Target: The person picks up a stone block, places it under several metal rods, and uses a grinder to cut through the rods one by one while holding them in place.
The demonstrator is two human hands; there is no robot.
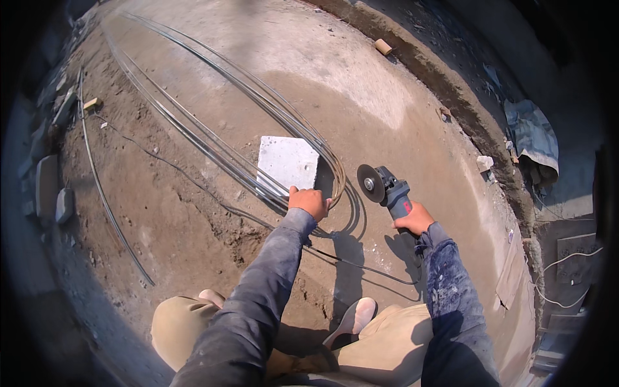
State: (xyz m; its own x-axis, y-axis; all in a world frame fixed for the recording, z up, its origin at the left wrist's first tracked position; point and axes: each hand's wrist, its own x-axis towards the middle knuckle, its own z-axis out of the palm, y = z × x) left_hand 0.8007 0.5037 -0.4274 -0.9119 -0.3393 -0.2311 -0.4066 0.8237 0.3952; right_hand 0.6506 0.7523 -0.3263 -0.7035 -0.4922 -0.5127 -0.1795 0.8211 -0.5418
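On the dusty slab, left hand point(309, 201) clamps the steel rod bundle point(225, 155) over a pale block point(287, 162), right hand point(414, 219) fisted round the angle grinder point(385, 187); risk: disc wanders toward nearby knuckles, or power cord point(361, 266) snags.

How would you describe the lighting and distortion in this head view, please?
Head view: hard sunlight, sharp shadows under the left hand and grinder; fisheye bends the rods and darkens the rim; the centre is in focus.

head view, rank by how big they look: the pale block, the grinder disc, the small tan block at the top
1. pale block
2. grinder disc
3. small tan block, though it lies farther off, so its true size is unsure
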